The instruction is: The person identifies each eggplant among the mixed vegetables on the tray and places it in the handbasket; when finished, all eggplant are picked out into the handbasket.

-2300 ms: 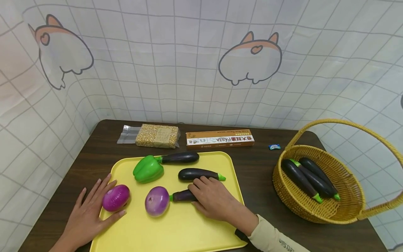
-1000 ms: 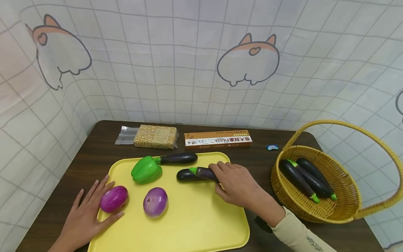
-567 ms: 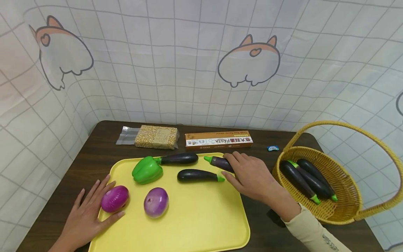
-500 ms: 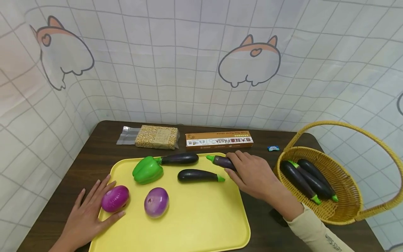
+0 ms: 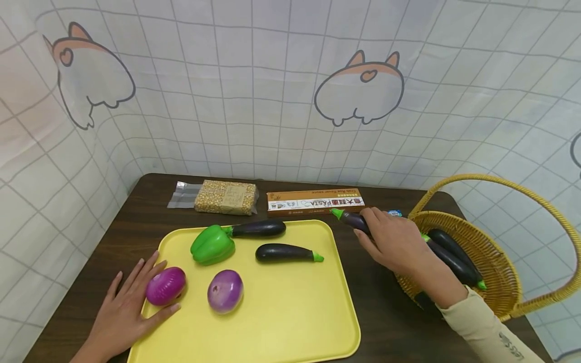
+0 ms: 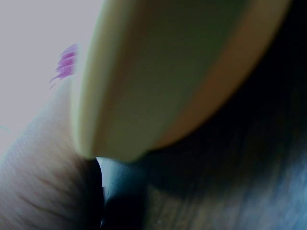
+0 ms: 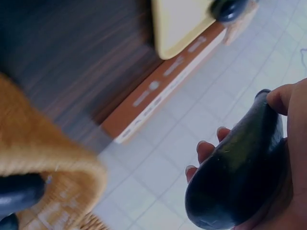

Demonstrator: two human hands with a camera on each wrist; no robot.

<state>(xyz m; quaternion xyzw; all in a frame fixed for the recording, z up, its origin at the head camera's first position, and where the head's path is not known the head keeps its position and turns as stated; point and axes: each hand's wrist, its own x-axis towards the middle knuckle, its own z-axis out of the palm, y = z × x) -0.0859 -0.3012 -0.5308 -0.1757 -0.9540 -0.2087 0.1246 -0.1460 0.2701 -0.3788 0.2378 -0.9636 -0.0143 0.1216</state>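
Note:
An eggplant (image 5: 356,222) with a green stem is gripped in my right hand (image 5: 397,244), above the table between tray and basket. In the right wrist view the fingers and thumb wrap round this dark eggplant (image 7: 235,177). My left hand (image 5: 124,307) lies with spread, straight fingers over the left rim of the yellow tray (image 5: 290,322), next to a magenta onion (image 5: 167,286). On the tray are a paler purple onion (image 5: 225,291), a green bell pepper (image 5: 212,245) and two more eggplants, one near the middle (image 5: 283,252) and one behind (image 5: 258,228).
A yellow wicker basket (image 5: 504,267) with a tall handle stands at the right, holding several eggplants; my right forearm partly hides it. Behind the tray lie a bag of corn kernels (image 5: 227,196) and a pasta box (image 5: 315,201). A small blue packet (image 5: 395,213) peeks out beyond my right hand.
My right hand picked up the eggplant beside the paler onion and carried it right, off the tray and toward the basket. The left hand has stayed in place.

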